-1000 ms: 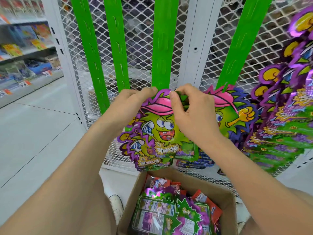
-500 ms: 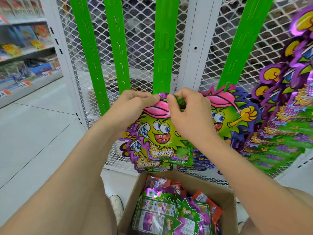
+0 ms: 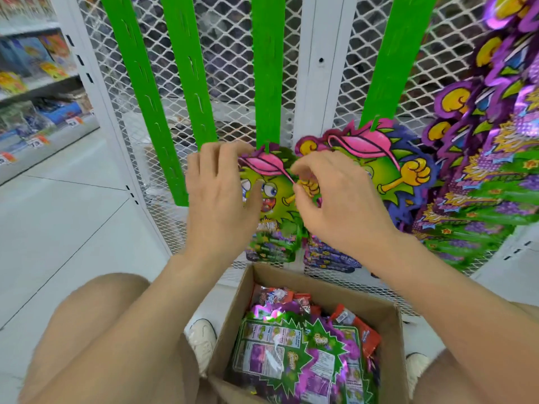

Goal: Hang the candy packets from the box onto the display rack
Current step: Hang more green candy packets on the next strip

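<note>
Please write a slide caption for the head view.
Left hand steadies and right hand pinches a candy packet on a green strip; box below.

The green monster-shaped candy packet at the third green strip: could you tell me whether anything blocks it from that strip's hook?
Nothing visible does. The green monster-shaped candy packet already sits with its top on the tab at the green plastic strip's lower end. The left hand and right hand flank it, off the tab.
</note>
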`<act>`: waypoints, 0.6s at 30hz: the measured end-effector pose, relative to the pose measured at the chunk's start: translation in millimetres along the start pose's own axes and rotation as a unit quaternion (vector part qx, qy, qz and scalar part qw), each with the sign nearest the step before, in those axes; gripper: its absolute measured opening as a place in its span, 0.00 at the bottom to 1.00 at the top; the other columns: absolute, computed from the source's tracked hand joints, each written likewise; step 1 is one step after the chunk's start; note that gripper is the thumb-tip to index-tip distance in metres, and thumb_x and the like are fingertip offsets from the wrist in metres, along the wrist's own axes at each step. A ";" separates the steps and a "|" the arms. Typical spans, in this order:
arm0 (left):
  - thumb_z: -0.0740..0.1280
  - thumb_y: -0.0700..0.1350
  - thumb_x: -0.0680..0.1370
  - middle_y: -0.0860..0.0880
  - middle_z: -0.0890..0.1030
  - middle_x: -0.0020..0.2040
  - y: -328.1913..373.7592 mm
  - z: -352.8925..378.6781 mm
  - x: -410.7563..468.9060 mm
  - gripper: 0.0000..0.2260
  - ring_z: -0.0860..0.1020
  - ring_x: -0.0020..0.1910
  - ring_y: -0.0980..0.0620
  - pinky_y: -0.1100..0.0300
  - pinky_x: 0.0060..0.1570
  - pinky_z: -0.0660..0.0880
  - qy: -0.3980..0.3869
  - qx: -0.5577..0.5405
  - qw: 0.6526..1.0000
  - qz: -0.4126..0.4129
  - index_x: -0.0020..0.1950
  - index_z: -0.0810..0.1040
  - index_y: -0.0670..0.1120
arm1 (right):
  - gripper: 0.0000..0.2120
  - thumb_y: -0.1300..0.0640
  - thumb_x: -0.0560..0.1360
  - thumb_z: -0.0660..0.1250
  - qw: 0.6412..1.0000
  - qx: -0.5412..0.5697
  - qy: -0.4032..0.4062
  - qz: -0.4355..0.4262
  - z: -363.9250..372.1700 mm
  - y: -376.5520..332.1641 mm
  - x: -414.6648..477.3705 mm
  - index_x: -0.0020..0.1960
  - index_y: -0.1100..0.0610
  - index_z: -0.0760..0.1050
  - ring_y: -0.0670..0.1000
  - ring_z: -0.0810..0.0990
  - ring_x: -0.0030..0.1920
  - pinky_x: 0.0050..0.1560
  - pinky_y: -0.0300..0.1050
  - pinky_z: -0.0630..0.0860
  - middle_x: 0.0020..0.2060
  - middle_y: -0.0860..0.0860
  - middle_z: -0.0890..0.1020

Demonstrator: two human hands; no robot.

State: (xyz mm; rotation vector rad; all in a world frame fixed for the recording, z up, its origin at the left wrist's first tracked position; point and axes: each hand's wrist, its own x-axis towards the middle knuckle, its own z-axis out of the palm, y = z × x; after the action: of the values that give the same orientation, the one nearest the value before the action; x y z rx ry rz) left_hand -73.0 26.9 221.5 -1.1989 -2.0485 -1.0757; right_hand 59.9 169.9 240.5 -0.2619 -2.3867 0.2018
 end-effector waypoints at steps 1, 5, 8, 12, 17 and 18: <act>0.73 0.39 0.75 0.46 0.76 0.58 1.1 3.9 -8.6 0.17 0.73 0.57 0.42 0.46 0.56 0.73 -0.011 -0.001 1.000 0.018 0.63 0.77 0.46 | 0.05 0.56 0.77 0.68 0.998 0.027 -0.060 0.005 -1.2 1.0 -6.3 0.52 0.53 0.79 0.52 0.80 0.45 0.48 0.54 0.79 0.42 0.48 0.82; 0.72 0.43 0.73 0.51 0.82 0.48 -11.3 45.4 -55.4 0.10 0.81 0.49 0.44 0.48 0.45 0.79 -0.330 0.018 0.944 -0.003 0.53 0.78 0.52 | 0.08 0.49 0.79 0.65 0.924 -0.036 -0.382 0.003 -3.6 10.0 -38.2 0.47 0.51 0.80 0.50 0.78 0.42 0.47 0.51 0.80 0.37 0.46 0.81; 0.71 0.50 0.74 0.47 0.85 0.50 -16.1 85.9 -102.2 0.09 0.84 0.50 0.42 0.47 0.47 0.82 -0.542 0.090 0.836 -0.002 0.54 0.80 0.54 | 0.10 0.50 0.80 0.65 0.853 -0.098 -0.512 -0.009 2.2 16.9 -66.6 0.43 0.54 0.76 0.57 0.78 0.48 0.47 0.54 0.80 0.36 0.50 0.74; 0.70 0.56 0.79 0.44 0.83 0.54 -27.5 136.5 -174.3 0.17 0.83 0.54 0.42 0.46 0.54 0.83 -0.672 0.129 0.727 -0.063 0.59 0.81 0.44 | 0.16 0.55 0.82 0.62 0.813 -0.111 -0.572 -0.002 14.3 29.5 -93.0 0.36 0.54 0.66 0.58 0.77 0.36 0.37 0.54 0.79 0.36 0.53 0.71; 0.73 0.61 0.79 0.39 0.65 0.80 -34.8 174.9 -251.7 0.42 0.68 0.77 0.37 0.45 0.72 0.71 -0.732 0.111 0.661 -0.124 0.81 0.60 0.38 | 0.18 0.55 0.83 0.62 0.786 -0.131 -0.603 -0.025 28.6 42.7 -112.6 0.37 0.52 0.61 0.56 0.77 0.38 0.35 0.49 0.76 0.37 0.53 0.69; 0.74 0.64 0.77 0.37 0.58 0.83 -32.5 179.7 -261.9 0.50 0.63 0.80 0.34 0.42 0.76 0.68 -0.736 0.117 0.654 -0.129 0.84 0.53 0.38 | 0.18 0.55 0.83 0.62 0.782 -0.127 -0.609 -0.028 28.8 45.6 -113.6 0.37 0.53 0.60 0.56 0.77 0.38 0.37 0.50 0.77 0.37 0.53 0.69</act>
State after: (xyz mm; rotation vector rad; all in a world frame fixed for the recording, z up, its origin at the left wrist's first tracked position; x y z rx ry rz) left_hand 11.8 47.2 -85.6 -1.9334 -3.3839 0.5146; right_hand 128.5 184.3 136.2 -0.2016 -3.7335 -0.0192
